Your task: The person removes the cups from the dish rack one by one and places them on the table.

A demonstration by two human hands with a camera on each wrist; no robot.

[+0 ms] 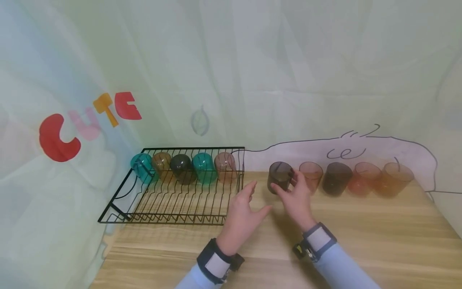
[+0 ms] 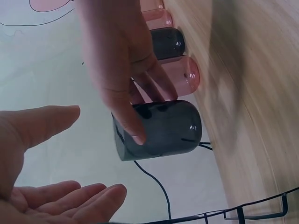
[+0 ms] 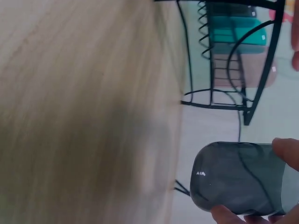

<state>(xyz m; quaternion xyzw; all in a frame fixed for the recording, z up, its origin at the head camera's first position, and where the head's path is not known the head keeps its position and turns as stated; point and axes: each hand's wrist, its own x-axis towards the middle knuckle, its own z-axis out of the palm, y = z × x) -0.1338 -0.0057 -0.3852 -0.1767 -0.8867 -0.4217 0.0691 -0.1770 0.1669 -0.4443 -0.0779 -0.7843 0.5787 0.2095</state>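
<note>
At four o'clock from the centre of the head view, the right hand (image 1: 297, 196) grips a smoke-grey, see-through tumbler with a rounded base (image 1: 277, 176), its thumb and fingers clamped on the sides. The tumbler stands mouth up, and in the right wrist view a strip of background shows between its base and the pale wood-grain surface (image 1: 379, 237).

Between seven and eight o'clock from that tumbler is the left hand (image 1: 242, 216), its thumb well apart from its fingers, near the tumbler and not touching it. Both wrists wear dark straps with a pale patch, over light blue sleeves.

Toward three o'clock from the held tumbler, four more see-through tumblers stand mouth up in a row on the surface: a pinkish-orange tumbler (image 1: 313, 176) just beside the right hand, then a dark grey tumbler (image 1: 337, 182), a reddish-pink tumbler (image 1: 362, 180) and an orange-amber tumbler (image 1: 395, 182).

Toward nine o'clock is a black wire rack (image 1: 120, 212) with five upside-down tumblers along its far side. Running toward three o'clock, these are a teal tumbler (image 1: 142, 166), a brown-amber tumbler (image 1: 162, 162), a blackish tumbler (image 1: 180, 166), a second teal tumbler (image 1: 204, 166) and a pale pink tumbler (image 1: 225, 162).

Behind hangs a pale green curtain (image 1: 288, 80); between nine and ten o'clock, coloured letters (image 1: 57, 138) on it spell "CUTE".
</note>
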